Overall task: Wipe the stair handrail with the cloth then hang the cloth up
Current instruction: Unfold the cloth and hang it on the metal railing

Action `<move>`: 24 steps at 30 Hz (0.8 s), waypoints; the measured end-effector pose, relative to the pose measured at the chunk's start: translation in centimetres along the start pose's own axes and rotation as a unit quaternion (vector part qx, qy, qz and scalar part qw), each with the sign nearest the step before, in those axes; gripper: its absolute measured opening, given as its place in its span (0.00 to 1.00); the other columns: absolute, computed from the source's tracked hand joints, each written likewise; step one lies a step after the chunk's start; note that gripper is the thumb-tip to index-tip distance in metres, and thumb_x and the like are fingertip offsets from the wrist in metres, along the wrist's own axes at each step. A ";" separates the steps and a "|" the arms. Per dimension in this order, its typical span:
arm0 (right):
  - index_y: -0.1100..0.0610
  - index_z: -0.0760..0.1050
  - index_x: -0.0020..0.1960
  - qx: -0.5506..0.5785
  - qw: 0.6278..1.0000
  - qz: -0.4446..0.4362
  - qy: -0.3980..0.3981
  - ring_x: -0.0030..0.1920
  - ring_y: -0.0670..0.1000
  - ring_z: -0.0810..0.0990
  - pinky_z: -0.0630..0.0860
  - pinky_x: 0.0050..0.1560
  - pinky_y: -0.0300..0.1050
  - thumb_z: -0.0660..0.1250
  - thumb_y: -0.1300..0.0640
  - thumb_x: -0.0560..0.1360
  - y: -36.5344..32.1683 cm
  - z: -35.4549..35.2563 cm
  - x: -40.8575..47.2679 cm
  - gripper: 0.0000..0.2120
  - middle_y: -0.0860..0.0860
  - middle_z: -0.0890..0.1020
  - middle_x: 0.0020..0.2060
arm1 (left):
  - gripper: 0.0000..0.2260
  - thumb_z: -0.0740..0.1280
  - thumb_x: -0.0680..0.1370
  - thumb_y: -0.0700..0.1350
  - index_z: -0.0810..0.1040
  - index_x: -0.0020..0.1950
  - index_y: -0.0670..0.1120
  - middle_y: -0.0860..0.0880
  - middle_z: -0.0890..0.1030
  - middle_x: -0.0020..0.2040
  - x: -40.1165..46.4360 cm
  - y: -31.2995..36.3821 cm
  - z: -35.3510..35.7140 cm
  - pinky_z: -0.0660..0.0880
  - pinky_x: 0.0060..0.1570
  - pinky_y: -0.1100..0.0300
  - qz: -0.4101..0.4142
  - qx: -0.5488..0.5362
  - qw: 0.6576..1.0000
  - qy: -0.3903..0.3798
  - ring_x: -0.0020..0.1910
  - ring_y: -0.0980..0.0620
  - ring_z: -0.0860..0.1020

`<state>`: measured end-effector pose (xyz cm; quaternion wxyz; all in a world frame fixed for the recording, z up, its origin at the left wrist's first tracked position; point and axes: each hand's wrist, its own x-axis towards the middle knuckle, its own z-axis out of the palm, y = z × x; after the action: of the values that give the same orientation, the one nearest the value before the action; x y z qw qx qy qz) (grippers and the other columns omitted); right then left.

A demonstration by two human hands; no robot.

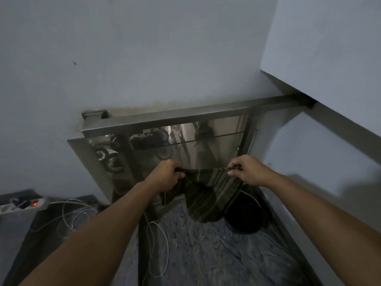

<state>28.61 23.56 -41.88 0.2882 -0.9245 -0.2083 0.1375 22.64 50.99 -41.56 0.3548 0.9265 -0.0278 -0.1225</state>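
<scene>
The person held a dark olive striped cloth (208,190) stretched between both hands in front of a square-section stainless-steel stair handrail (185,118). The left hand (168,174) was closed in a fist on the cloth's left upper corner, fingers curled tight around the bunched fabric. The right hand (245,169) pinched the right upper corner, thumb and fingers pressed together on the edge. The cloth's top edge ran nearly level between the two hands, below the rail and apart from it, while the rest sagged down in folds over a round black bucket (246,213) on the mottled grey floor (216,254). Under the handrail stood a clear glass panel (165,147) with parked motorbikes visible in it. At the left, a white power strip (24,204) with a lit red switch lay near loose white cables (76,215).
</scene>
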 end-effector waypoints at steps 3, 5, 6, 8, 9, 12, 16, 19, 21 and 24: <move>0.42 0.74 0.36 0.021 0.999 0.029 -0.002 0.39 0.45 0.78 0.73 0.42 0.43 0.70 0.55 0.74 5.2 0.4 1.7 0.11 0.44 0.80 0.36 | 0.06 0.65 0.78 0.43 0.78 0.44 0.53 0.52 0.78 0.44 5.4 1.2 2.2 0.73 0.43 0.60 0.019 0.017 1.000 -0.014 0.46 0.52 0.78; 0.44 0.75 0.38 0.029 0.998 0.059 -0.017 0.38 0.45 0.78 0.73 0.42 0.43 0.70 0.55 0.74 8.6 1.5 2.5 0.10 0.44 0.79 0.35 | 0.07 0.64 0.78 0.44 0.75 0.43 0.56 0.55 0.76 0.42 8.8 2.2 3.6 0.70 0.41 0.62 0.034 0.043 0.998 -0.039 0.46 0.54 0.77; 0.45 0.75 0.37 0.035 0.996 0.072 -0.023 0.38 0.45 0.77 0.74 0.42 0.42 0.70 0.56 0.74 10.2 2.1 2.9 0.09 0.45 0.79 0.35 | 0.06 0.63 0.79 0.45 0.75 0.44 0.55 0.56 0.75 0.42 10.5 2.9 4.2 0.69 0.42 0.61 0.038 0.057 0.996 -0.055 0.46 0.54 0.76; 0.48 0.76 0.36 0.052 0.994 0.090 -0.019 0.37 0.47 0.78 0.73 0.40 0.42 0.71 0.57 0.73 12.7 3.0 3.8 0.09 0.47 0.79 0.33 | 0.04 0.62 0.79 0.45 0.76 0.48 0.52 0.54 0.75 0.43 13.6 4.4 5.3 0.70 0.42 0.60 0.051 0.079 0.993 -0.078 0.46 0.53 0.76; 0.49 0.76 0.36 0.062 0.994 0.092 -0.010 0.37 0.49 0.79 0.72 0.38 0.41 0.71 0.57 0.72 13.6 3.4 4.3 0.08 0.47 0.79 0.32 | 0.04 0.61 0.80 0.45 0.76 0.49 0.50 0.53 0.76 0.44 15.1 5.3 5.8 0.71 0.43 0.58 0.061 0.087 0.991 -0.083 0.47 0.52 0.76; 0.48 0.73 0.35 0.104 0.989 0.104 0.006 0.37 0.46 0.79 0.71 0.35 0.38 0.72 0.54 0.70 15.1 4.0 5.8 0.08 0.44 0.79 0.32 | 0.07 0.61 0.80 0.45 0.77 0.52 0.45 0.47 0.77 0.48 19.2 7.8 6.9 0.69 0.46 0.57 0.088 0.120 0.984 -0.093 0.49 0.49 0.75; 0.45 0.72 0.55 0.193 0.976 0.102 0.023 0.51 0.43 0.79 0.76 0.50 0.42 0.77 0.41 0.61 16.0 5.1 8.6 0.26 0.44 0.80 0.51 | 0.08 0.61 0.80 0.45 0.77 0.53 0.44 0.45 0.77 0.49 24.4 10.0 7.4 0.69 0.45 0.58 0.109 0.137 0.976 -0.129 0.48 0.49 0.75; 0.53 0.73 0.58 0.205 0.964 0.126 0.110 0.48 0.48 0.78 0.74 0.47 0.43 0.73 0.45 0.68 16.8 5.5 11.4 0.22 0.48 0.80 0.49 | 0.08 0.62 0.79 0.44 0.77 0.52 0.42 0.45 0.77 0.48 27.5 11.0 7.4 0.70 0.47 0.58 0.138 0.146 0.969 -0.147 0.48 0.48 0.76; 0.55 0.74 0.54 0.190 0.958 0.140 0.165 0.46 0.51 0.78 0.71 0.44 0.42 0.68 0.50 0.73 17.6 5.5 13.1 0.13 0.52 0.81 0.45 | 0.06 0.62 0.79 0.43 0.77 0.50 0.43 0.48 0.75 0.44 29.5 11.2 7.2 0.68 0.45 0.60 0.161 0.140 0.966 -0.150 0.45 0.51 0.73; 0.54 0.71 0.48 0.184 0.953 0.153 0.184 0.43 0.52 0.77 0.68 0.40 0.42 0.65 0.57 0.77 20.2 5.6 15.1 0.03 0.52 0.79 0.41 | 0.06 0.62 0.79 0.42 0.74 0.43 0.48 0.54 0.71 0.37 32.2 9.7 7.5 0.66 0.43 0.62 0.175 0.109 0.966 -0.157 0.42 0.53 0.72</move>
<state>45.87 18.14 -60.25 0.4624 -0.8853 0.0208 0.0438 52.32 34.36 -47.16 0.2585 0.9095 -0.2583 -0.1981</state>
